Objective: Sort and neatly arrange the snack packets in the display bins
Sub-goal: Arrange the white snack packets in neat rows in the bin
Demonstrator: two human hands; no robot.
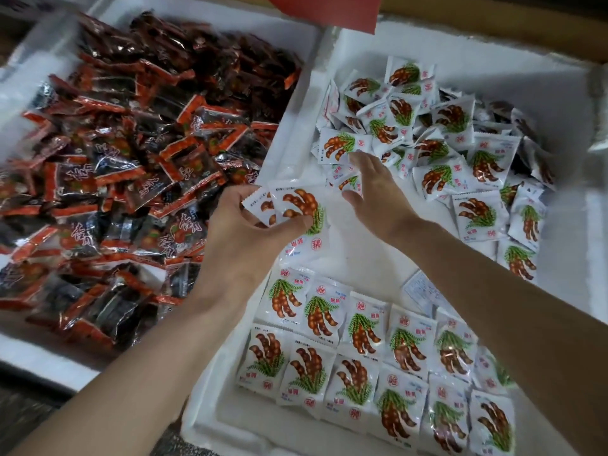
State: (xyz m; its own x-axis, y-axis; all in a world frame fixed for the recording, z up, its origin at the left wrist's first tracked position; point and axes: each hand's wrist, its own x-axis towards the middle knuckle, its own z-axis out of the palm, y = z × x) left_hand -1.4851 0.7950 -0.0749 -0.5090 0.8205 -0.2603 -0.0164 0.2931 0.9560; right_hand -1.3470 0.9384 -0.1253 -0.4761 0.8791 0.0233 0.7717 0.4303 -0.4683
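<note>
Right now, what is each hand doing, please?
Left hand: closed on white packets.
Right hand: open, fingers spread over the loose white pile, holding nothing.

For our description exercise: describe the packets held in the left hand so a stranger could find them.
Start at the white foam bin of white packets on the right. At its left wall, the left hand pinches white tamarind-print snack packets. Unlike their neighbours, they are lifted off the pile.

Soft, even light. Glare glints on the dark wrappers [108, 133]. Edges bend and blur; the centre stays fairly sharp.
</note>
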